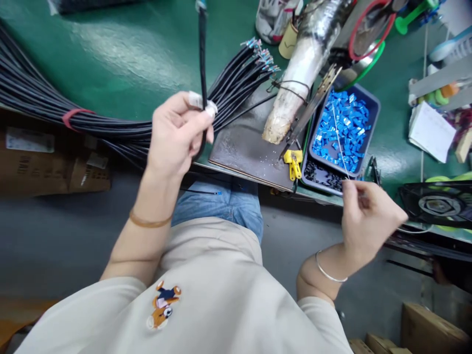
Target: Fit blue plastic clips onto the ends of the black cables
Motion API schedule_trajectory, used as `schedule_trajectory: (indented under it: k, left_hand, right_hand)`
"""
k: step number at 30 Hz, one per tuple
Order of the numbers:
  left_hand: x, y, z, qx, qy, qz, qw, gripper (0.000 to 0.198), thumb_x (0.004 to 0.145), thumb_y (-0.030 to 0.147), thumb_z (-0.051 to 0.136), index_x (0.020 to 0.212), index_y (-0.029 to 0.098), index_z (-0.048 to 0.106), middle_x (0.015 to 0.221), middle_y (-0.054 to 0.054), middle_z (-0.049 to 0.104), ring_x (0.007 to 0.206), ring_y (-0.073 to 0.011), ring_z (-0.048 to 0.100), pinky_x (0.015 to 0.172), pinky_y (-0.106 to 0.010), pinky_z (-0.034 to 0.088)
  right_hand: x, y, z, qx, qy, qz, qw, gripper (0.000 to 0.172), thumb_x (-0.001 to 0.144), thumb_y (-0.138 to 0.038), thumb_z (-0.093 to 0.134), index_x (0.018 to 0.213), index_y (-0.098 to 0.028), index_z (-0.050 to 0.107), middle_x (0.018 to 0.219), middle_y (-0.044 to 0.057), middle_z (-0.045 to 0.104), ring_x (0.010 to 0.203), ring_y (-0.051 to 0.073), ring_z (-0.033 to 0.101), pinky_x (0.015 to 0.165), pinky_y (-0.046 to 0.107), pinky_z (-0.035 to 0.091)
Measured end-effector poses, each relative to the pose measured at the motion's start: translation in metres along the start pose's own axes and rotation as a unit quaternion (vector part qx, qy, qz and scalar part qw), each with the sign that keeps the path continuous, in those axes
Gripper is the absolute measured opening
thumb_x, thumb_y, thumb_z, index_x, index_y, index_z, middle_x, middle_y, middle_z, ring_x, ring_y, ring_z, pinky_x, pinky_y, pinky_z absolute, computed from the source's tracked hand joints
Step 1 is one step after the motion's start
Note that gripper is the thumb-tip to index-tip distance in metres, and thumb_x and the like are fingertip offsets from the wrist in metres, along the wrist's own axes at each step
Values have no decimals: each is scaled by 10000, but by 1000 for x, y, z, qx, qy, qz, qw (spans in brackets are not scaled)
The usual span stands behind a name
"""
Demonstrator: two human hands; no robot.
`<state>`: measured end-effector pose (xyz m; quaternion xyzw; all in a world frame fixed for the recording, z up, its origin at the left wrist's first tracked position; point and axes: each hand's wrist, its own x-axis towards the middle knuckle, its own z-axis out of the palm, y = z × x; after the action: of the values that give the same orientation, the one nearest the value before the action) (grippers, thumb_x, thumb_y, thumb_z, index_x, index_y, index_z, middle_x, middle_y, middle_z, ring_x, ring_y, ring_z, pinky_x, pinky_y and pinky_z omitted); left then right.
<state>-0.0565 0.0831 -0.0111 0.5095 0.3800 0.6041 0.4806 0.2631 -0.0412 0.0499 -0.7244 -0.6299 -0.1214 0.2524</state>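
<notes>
My left hand (180, 132) is closed around a black cable (202, 54), which stands up from the fist with a blue and white tip at the top edge. White tape is wrapped on the fingers. Behind this hand lies a thick bundle of black cables (106, 129), tied with a red band (72, 117); its ends show small coloured wires. My right hand (368, 216) pinches a thin white strand (338, 135) between thumb and forefinger. The strand runs up over a tray of small blue pieces (342, 128).
Small black pieces (324, 177) fill a lower tray. A wrapped, tilted post (293, 91) and a metal strip (313, 103) with a yellow clip (294, 163) stand over a dark board (247, 152). A black fan (438, 204) is at right, cardboard boxes (51, 162) at left.
</notes>
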Motion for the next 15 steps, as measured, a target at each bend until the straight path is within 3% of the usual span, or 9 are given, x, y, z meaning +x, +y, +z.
schedule_trajectory:
  k: [1,3,5,6,10,15]
  left_hand:
    - [-10,9,-6,-52,-85,-25,995,203,861,322,708,868,158,589,748,54,662,465,30,441,385,-117,279]
    - [-30,19,-19,-118,-248,-73,959,186,815,319,751,813,159,657,597,52,620,409,-9,464,344,-141,286]
    - [-48,18,-30,-120,-408,-124,896,136,767,300,786,805,183,726,525,34,600,403,-42,465,369,-170,337]
    - [-55,14,-34,-110,-459,-140,870,126,764,293,786,816,186,744,535,14,615,428,-58,472,395,-185,356]
    - [-68,-4,-32,-15,-542,-173,822,172,767,305,774,845,152,755,593,-6,611,531,-79,470,495,-196,403]
    - [-62,-5,4,59,-598,-139,787,243,777,332,754,900,124,739,674,-13,628,612,-96,536,566,-187,445]
  right_hand:
    - [7,12,7,-18,-45,5,999,208,860,-409,635,785,-227,704,728,44,700,571,140,525,612,313,370]
    - [18,36,16,-30,-71,25,997,123,782,-349,728,726,-241,709,698,44,706,539,135,511,593,318,360]
    - [24,54,21,-22,-106,45,993,88,734,-320,774,722,-252,720,705,38,717,514,129,492,567,319,350]
    - [27,59,22,-20,-124,49,991,77,728,-309,780,729,-256,724,721,35,724,514,128,488,569,317,352]
    - [34,59,21,-40,-183,49,981,53,737,-294,769,730,-265,725,758,22,736,538,114,489,598,302,358]
    - [37,48,20,-87,-195,55,975,105,782,-328,736,764,-224,726,761,32,720,568,118,484,607,296,308]
